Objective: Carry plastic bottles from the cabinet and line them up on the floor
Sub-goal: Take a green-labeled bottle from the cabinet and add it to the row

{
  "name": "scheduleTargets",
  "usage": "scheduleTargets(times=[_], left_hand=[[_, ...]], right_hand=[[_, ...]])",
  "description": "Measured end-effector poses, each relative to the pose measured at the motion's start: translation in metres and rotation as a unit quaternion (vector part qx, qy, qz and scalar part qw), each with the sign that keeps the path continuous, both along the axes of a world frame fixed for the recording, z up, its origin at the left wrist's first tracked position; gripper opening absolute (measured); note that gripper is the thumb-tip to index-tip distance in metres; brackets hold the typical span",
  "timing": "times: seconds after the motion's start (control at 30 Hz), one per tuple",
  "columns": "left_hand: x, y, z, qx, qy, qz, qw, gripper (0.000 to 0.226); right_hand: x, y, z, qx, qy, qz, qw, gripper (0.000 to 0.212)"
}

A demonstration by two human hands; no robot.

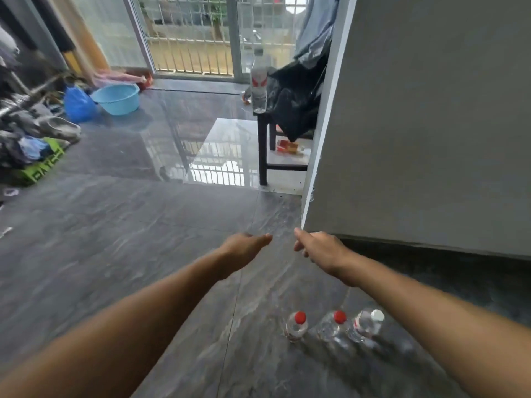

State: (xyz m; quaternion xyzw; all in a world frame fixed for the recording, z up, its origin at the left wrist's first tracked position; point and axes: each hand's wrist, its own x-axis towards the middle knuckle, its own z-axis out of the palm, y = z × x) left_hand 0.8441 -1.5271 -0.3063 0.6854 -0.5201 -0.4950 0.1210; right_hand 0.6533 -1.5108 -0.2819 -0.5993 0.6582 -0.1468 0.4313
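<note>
Three clear plastic bottles stand in a row on the grey floor near my feet: a red-capped one [296,326], a second red-capped one [334,326] and a white-capped one [367,324]. Another clear bottle [259,81] with a red-and-white label stands farther off on a dark stool. My left hand [244,249] and my right hand [319,248] are stretched forward over the floor, close together, fingers relaxed and holding nothing. The right hand is just in front of the corner of a grey cabinet [416,124].
The grey cabinet fills the right side. The dark stool [263,150] beside it carries a black bag [296,99]. A blue basin [116,99] and a blue bag [77,104] sit at the back left beside a pile of clothes and shoes [34,139]. Barred glass doors [195,35] close the far end.
</note>
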Motion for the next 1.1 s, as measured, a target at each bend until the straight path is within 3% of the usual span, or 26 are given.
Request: scheduleTargets(times=[0.37,0.47,0.57,0.67,0.83,0.97,1.1], left_hand=[[0.012,0.003,0.296,-0.079,-0.076,-0.018,0.994,0.058],[0.014,0.001,0.374,-0.099,-0.082,-0.026,0.991,0.048],[0.015,0.002,0.439,-0.108,-0.080,-0.026,0.991,0.059],[0.014,0.004,0.493,-0.119,-0.082,-0.028,0.989,0.064],[0.007,0.013,0.571,-0.141,-0.067,-0.042,0.987,0.054],[-0.002,0.018,0.613,-0.138,-0.079,-0.054,0.986,0.039],[-0.012,0.023,0.638,-0.190,-0.112,-0.081,0.972,0.035]], right_hand=[[0.011,0.002,0.295,-0.066,0.053,0.052,0.995,0.054],[0.012,0.002,0.374,-0.074,0.052,0.056,0.994,0.057],[0.013,0.005,0.443,-0.073,0.057,0.067,0.993,0.060],[0.013,0.009,0.503,-0.075,0.056,0.073,0.993,0.061],[0.015,0.019,0.581,-0.100,0.056,0.067,0.991,0.067],[0.008,0.027,0.620,-0.141,0.122,0.127,0.974,0.055],[-0.008,0.037,0.645,-0.205,0.206,0.186,0.939,0.047]])
